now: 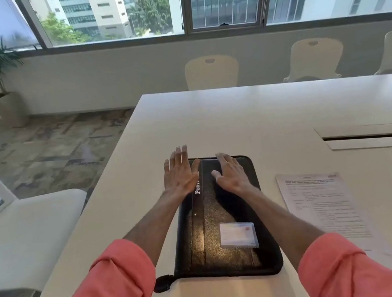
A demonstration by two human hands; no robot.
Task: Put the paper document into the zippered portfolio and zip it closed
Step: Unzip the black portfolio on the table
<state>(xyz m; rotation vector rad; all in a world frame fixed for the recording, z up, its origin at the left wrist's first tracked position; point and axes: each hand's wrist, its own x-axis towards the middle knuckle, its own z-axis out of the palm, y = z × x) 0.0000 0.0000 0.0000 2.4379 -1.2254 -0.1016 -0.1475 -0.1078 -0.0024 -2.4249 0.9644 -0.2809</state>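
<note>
Both hands are out flat over the far end of the black zippered portfolio, fingers spread wide and gripping nothing. Left hand sits at the far-left corner, its fingers running past the cover's edge over the white table, thumb touching the spine strip where the white lettering starts "PORT" and then vanishes under the palm. Right hand lies palm-down on the cover itself, near the far edge. Whether either palm actually presses down or just floats above the surface, I can't say from this angle.

And the paper document? Out on the table, just beside the portfolio to the right, printed side up, not touching it as far as I can see. So by my reading, nothing of the job is done yet: the case looks closed and lying flat, the sheet is outside, and opening, inserting and zipping shut are all left.

Zipper pull pokes out at the near-left corner, dark and blurry; the zip track along the edges is too dim to tell whether it's run fully shut. A clear pocket with a card sits on the cover, its print unreadable. The document's text is also too small to read, and its near corner fades out behind the right coral sleeve.
</note>
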